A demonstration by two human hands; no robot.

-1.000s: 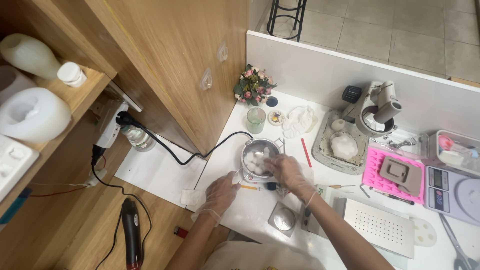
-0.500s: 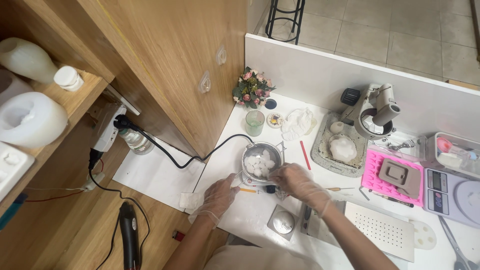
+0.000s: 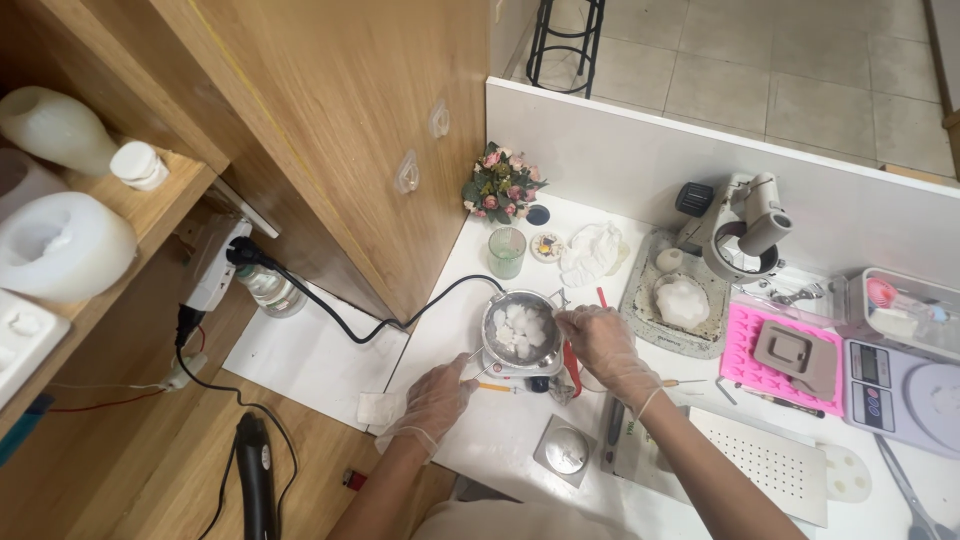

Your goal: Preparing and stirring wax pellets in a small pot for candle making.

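White surface (image 3: 500,425) beside wooden cabinet, cluttered with craft gear. Nearest, left hand (image 3: 437,393) in thin glove, fingers curled near pot's handle just below metal melting pot (image 3: 522,333); grip itself unclear. Beyond, right hand (image 3: 603,340), fingers pinched at pot's right rim, beside white wax chunks (image 3: 519,328) inside. Best kept steady, pot level.

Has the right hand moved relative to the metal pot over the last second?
Yes. The right hand was over the white chunks inside the metal pot; it now sits at the pot's right rim, off the contents.
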